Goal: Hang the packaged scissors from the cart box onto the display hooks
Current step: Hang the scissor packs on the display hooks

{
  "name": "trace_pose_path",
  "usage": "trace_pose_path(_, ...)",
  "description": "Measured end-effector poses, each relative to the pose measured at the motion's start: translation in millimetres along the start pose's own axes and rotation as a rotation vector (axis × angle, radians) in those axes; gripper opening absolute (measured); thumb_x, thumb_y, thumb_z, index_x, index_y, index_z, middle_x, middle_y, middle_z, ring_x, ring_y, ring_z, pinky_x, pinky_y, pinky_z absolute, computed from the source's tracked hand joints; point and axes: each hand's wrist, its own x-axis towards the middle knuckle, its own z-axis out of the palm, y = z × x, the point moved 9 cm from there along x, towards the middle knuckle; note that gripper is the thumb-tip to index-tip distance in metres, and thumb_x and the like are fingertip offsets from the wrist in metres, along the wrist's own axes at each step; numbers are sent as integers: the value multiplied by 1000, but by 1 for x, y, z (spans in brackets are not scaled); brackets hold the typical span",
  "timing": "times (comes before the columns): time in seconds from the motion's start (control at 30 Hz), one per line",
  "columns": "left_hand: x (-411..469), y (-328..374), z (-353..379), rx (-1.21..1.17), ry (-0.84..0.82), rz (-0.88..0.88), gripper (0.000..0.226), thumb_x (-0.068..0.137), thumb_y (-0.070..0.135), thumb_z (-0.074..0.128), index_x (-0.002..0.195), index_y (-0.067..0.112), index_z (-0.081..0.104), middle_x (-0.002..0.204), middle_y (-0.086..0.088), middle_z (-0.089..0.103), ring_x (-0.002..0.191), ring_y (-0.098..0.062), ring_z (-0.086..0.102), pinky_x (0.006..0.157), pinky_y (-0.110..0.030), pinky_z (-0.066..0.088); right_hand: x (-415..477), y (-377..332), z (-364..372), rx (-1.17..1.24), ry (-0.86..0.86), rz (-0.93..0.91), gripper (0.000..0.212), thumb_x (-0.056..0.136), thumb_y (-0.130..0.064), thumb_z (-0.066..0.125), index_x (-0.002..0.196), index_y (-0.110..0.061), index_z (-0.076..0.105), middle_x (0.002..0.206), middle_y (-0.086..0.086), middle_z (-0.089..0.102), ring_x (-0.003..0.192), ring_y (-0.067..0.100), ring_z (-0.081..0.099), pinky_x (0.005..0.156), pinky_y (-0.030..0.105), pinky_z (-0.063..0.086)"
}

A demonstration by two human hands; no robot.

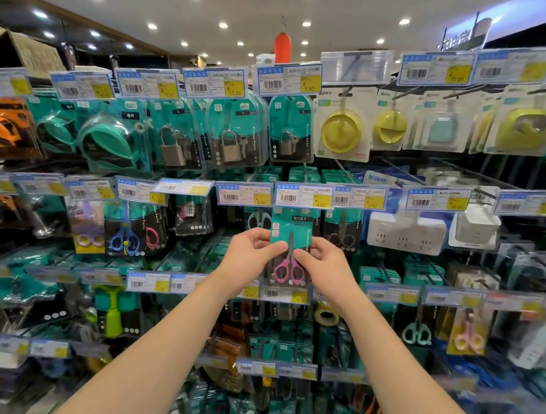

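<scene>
A teal and black scissors pack (291, 229) with pink handles is held upright in front of the display wall, its top edge just under a price tag (303, 195). My left hand (252, 255) pinches the pack's left edge and my right hand (321, 260) pinches its right edge, thumbs on the front. The hook behind the price tag is hidden by the pack. The cart box is out of view.
Rows of hooks carry padlocks (229, 147), other scissors packs (125, 234), yellow items (341, 129) and white power strips (404, 233). Price tags jut forward along every row. A scissors pack (341, 235) hangs close to the right of the held one.
</scene>
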Motion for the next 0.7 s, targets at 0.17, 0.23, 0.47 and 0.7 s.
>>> trace_pose_path(0.17,-3,3,3,34,12,16,31,94,31,77,122,28,64,104,2,79,89,0,73,73,-20,50,3,-14,-11,-27,72,-83,15,98,-22,65,111,-27,68,104,-8,75,97,10,71,80,28,59)
trace_pose_path(0.23,-3,1,2,59,8,3,30,95,33,76,121,24,65,107,3,77,95,-5,72,76,-20,50,6,-18,-13,-9,77,-90,13,98,-23,65,109,-29,68,105,-7,75,100,12,71,84,33,60)
trace_pose_path(0.47,0,9,-5,65,17,22,9,97,28,74,102,30,67,99,5,77,84,-1,72,71,-15,49,21,-8,-15,131,99,9,74,80,-52,75,142,-17,54,126,3,71,109,18,71,99,49,56)
trace_pose_path(0.7,0,7,-1,39,23,31,11,95,28,77,102,27,69,97,2,78,80,-1,72,70,-13,51,21,5,-18,193,129,6,37,95,-31,71,121,-6,64,103,7,78,95,22,76,81,36,58)
